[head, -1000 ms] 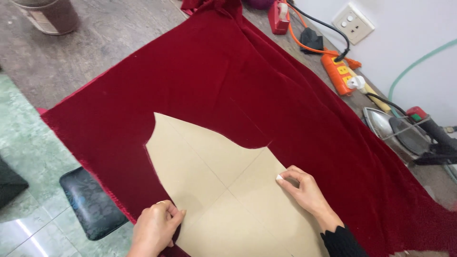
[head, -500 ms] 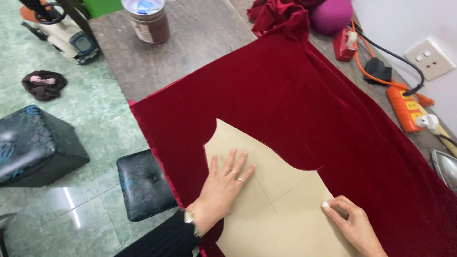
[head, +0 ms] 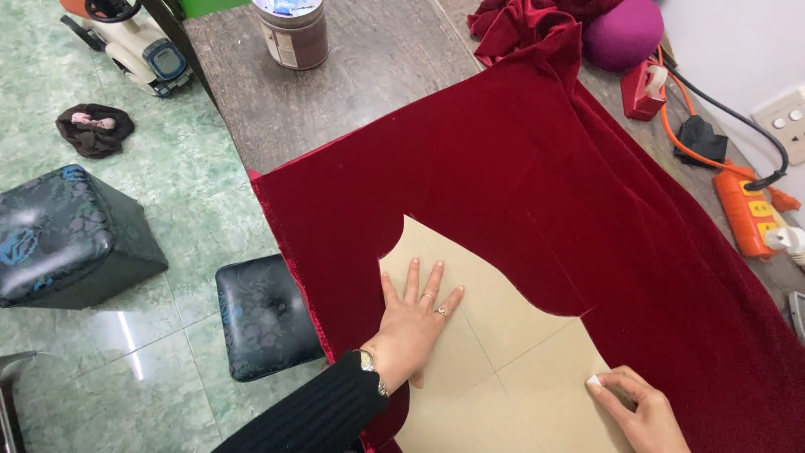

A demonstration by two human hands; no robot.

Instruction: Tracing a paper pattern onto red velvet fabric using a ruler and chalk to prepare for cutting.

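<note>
1. Head view, nearest edge of the desk: the right hand (head: 641,411) pinches a small white piece of chalk (head: 594,382) between fingertips, the fingers curled shut on it, the tip resting on the right edge of the paper pattern (head: 495,369).
2. The left hand (head: 412,323) lies flat on the left part of the pattern — fingers spread fully, palm down, gripping nothing. Rings show on two fingers and a watch at the wrist, above a black sleeve (head: 314,415).
3. The tan pattern, creased in a cross, lies on the red velvet cloth (head: 520,176) near the desk's front edge; its far outline is curved, rising to a point at the left.
4. The velvet covers most of the desk (head: 369,75), its left border running along the desk's left edge and its far end bunched at the far right corner beside a purple rounded object (head: 625,29).
5. Far left of the bare desk: a brown jar (head: 293,33).
6. Right edge: a red tool (head: 644,88), an orange cable and an orange power strip (head: 755,210).
7. On the floor to the left — two dark padded stools (head: 260,315).
</note>
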